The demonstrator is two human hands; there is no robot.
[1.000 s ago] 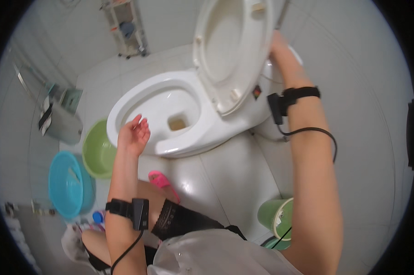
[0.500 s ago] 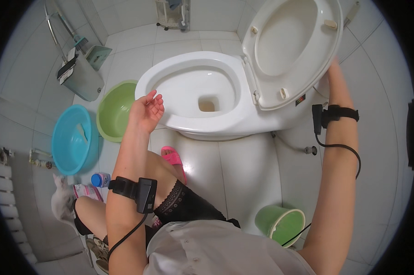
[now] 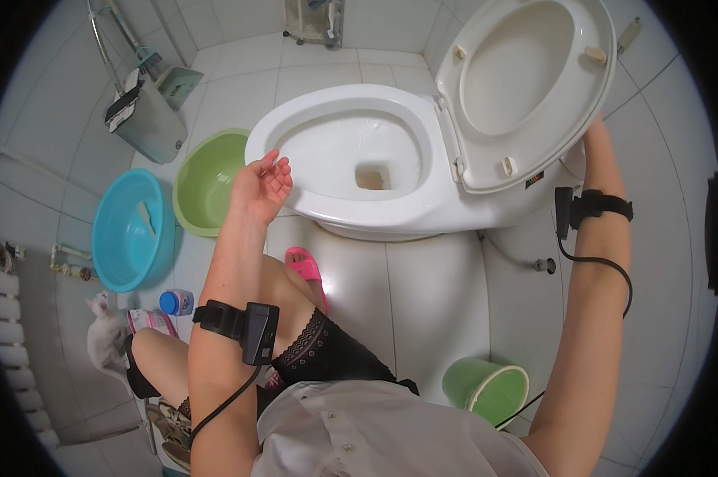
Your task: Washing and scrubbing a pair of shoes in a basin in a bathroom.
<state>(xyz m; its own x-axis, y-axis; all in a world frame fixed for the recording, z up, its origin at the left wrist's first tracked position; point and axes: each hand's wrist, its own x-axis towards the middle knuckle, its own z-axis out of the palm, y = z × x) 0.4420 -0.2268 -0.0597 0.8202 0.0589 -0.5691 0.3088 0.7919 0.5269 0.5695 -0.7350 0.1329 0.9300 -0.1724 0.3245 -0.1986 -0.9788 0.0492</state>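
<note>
A person looks down on a tiled bathroom floor, both bare forearms reaching up from the lower edge. A white toilet fills the upper centre of the frame, its bowl open, with brownish water at the bottom. Its toilet seat and lid are raised together and tilted back toward the upper right. The right hand, at the right of the frame, is mostly hidden behind the edge of the raised seat; whether it grips anything cannot be told. The left hand is empty, palm turned up and fingers loosely curled, just beside the left end of the bowl's rim. Each forearm wears a black strap with a small device; the left device is at lower centre-left, the right device at centre right. To the left of the toilet are a green basin and a blue basin. Below them at lower left stand a blue-capped jar and a white cat. A pink slipper shows below the toilet, and a green bin is at lower right.
</note>
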